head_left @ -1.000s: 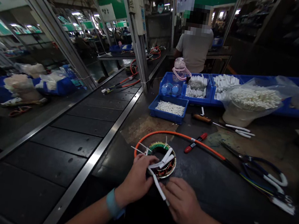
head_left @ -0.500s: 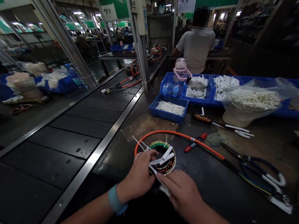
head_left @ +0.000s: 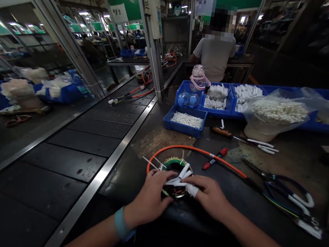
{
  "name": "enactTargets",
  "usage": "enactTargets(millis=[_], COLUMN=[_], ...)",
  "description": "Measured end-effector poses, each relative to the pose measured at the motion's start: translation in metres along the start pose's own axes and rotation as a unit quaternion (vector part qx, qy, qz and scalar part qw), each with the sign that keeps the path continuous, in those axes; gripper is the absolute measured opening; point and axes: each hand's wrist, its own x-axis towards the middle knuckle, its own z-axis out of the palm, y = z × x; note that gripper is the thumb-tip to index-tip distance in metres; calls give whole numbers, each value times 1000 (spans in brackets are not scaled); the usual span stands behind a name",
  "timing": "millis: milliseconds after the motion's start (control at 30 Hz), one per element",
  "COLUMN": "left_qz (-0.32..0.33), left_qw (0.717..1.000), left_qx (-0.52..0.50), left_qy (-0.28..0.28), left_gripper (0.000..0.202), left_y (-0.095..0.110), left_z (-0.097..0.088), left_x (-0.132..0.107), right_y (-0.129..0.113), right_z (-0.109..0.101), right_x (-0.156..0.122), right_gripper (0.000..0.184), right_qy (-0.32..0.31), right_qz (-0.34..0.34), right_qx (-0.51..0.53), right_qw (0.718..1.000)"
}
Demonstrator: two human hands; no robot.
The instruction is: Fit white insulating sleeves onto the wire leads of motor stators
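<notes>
A round wound motor stator (head_left: 173,165) with green and copper coils lies on the dark bench in front of me. Several white sleeved leads (head_left: 182,175) stick out of it. My left hand (head_left: 150,195) rests on its left and near side, fingers curled over the rim. My right hand (head_left: 207,192) comes in from the right, fingers pinched on a white sleeve (head_left: 192,189) at the stator's right edge. An orange cable (head_left: 209,154) arcs around the far side of the stator.
A conveyor belt (head_left: 81,140) runs along the left. Blue bins (head_left: 185,123) of white sleeves, a water bottle (head_left: 197,79) and a bag of white tubes (head_left: 274,111) stand behind. A red-handled tool (head_left: 214,158), scissors (head_left: 284,188) and pliers lie to the right. A person (head_left: 216,52) stands beyond.
My right hand has moved up from the near side to the stator's right edge, folding the long white sleeve in against it. My left hand stayed on the stator.
</notes>
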Motion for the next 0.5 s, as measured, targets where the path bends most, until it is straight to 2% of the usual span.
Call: enactTargets(millis=[167, 267, 300, 333, 367, 400, 433, 500], left_qz=[58, 85, 95, 103, 112, 120, 131, 153], left_qw=[997, 993, 992, 990, 988, 986, 983, 978], left_qx=[49, 67, 73, 78, 84, 91, 97, 109], left_qy=[14, 35, 44, 53, 63, 72, 81, 96], left_gripper=[63, 61, 61, 61, 61, 61, 61, 60], left_y=[-9, -10, -11, -11, -12, -13, -15, -20], left_z=[8, 13, 15, 17, 19, 21, 24, 28], left_x=[-4, -2, -1, 0, 0, 1, 1, 2], right_y=[-14, -15, -11, -6, 0, 7, 15, 30], right_z=[-4, -25, -37, -51, -67, -83, -99, -127], right_x=[-12, 2, 12, 23, 36, 50, 63, 89], right_gripper=[32, 30, 29, 29, 29, 27, 27, 28], right_qy=[-49, -131, -123, -88, -18, 71, 125, 180], right_qz=[-45, -53, -46, -31, -10, 24, 48, 75], right_qx=[-91, -53, -56, -73, -107, -163, -196, -238], right_qw=[994, 989, 990, 993, 994, 984, 971, 951])
